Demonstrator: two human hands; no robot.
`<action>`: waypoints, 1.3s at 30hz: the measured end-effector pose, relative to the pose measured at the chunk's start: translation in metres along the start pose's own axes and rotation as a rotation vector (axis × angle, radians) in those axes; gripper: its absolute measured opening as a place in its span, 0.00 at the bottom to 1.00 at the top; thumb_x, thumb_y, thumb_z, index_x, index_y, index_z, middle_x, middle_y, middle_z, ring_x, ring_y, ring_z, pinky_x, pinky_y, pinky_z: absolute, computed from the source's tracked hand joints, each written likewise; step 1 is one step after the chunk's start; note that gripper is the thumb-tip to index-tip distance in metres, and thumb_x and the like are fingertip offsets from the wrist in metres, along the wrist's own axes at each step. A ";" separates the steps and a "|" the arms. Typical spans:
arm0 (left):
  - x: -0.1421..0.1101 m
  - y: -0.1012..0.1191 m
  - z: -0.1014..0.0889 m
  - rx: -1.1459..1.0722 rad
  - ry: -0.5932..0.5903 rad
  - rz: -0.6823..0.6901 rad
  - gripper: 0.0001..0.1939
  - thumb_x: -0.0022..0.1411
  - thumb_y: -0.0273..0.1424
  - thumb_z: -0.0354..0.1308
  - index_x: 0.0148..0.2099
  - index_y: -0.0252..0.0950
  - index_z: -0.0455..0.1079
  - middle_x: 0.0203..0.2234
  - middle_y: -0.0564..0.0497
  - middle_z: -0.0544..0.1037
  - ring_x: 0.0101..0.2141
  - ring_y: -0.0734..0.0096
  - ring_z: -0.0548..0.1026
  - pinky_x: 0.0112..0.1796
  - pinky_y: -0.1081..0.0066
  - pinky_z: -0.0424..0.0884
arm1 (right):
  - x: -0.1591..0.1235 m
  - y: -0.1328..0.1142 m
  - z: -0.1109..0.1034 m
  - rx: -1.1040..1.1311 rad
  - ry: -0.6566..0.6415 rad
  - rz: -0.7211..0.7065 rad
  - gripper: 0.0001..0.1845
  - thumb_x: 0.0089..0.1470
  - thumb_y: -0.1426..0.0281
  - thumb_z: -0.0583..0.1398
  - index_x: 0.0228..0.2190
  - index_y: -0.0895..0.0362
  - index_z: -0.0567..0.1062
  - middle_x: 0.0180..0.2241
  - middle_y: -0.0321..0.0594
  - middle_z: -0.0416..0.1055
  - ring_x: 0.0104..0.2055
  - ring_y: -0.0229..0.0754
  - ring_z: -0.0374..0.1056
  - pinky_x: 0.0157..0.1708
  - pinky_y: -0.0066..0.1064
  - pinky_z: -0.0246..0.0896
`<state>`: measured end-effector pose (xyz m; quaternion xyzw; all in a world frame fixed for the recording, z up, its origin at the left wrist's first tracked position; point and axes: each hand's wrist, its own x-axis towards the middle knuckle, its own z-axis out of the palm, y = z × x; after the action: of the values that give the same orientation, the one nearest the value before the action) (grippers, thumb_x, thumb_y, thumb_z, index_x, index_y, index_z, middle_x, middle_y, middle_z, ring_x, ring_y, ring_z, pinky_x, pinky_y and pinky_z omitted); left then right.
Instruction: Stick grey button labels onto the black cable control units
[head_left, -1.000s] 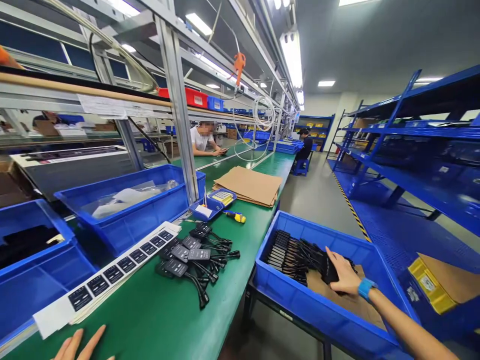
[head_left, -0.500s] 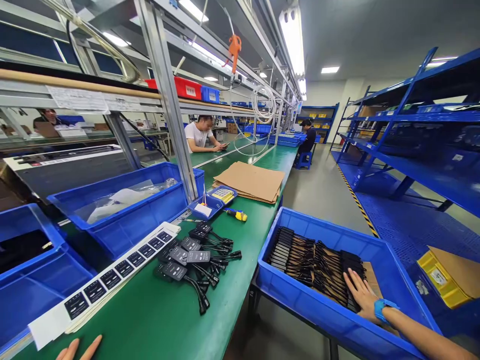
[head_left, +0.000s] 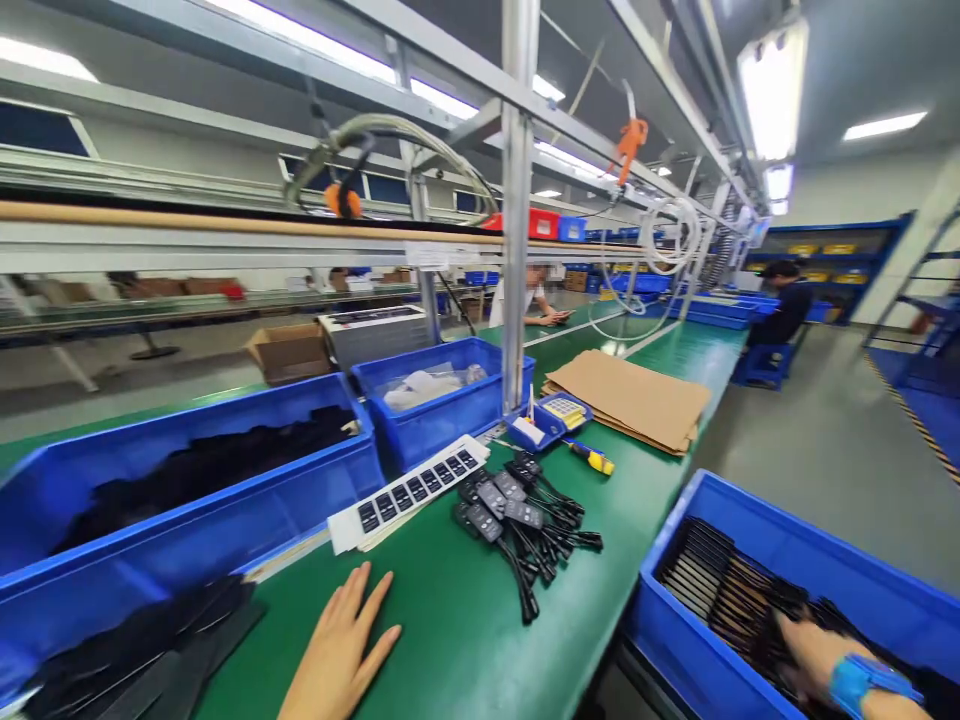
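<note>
My left hand (head_left: 337, 645) lies palm down with spread fingers on the green tabletop (head_left: 442, 620), holding nothing. Ahead of it is a strip of black labels (head_left: 420, 487) on white backing. To its right sits a pile of small black electronic modules with cables (head_left: 517, 510). My right hand (head_left: 814, 650), with a blue wristband, reaches down into a blue bin (head_left: 795, 540) at the lower right. It touches the rows of black cabled modules (head_left: 701, 570) packed there. Motion blurs its fingers, so their grip is unclear.
Black flat pieces (head_left: 172, 650) lie at the lower left, beside a long blue bin (head_left: 247, 510) of black material. Farther along are cardboard sheets (head_left: 630, 395), a yellow-handled screwdriver (head_left: 592, 458) and a small blue tray (head_left: 536, 430). A metal post (head_left: 517, 230) rises behind. Two people sit beyond.
The view has turned left. My left hand has come further into view, flat on the table. My right hand still reaches into the bin, its spread fingers now bent down and blurred.
</note>
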<state>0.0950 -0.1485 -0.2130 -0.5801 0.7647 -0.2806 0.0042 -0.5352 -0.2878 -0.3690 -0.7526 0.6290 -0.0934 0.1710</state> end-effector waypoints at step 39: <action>0.020 0.061 -0.060 -1.036 -0.338 -0.401 0.23 0.51 0.17 0.54 0.49 0.37 0.69 0.39 0.48 0.68 0.39 0.71 0.68 0.39 0.71 0.66 | 0.048 -0.357 -0.027 0.123 -0.164 -0.763 0.08 0.56 0.71 0.60 0.36 0.59 0.66 0.34 0.39 0.68 0.36 0.43 0.65 0.46 0.43 0.57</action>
<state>0.0150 -0.1305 -0.1826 -0.6769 0.6660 0.2315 -0.2114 -0.2095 -0.2851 -0.2135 -0.9257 0.2815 -0.1273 0.2184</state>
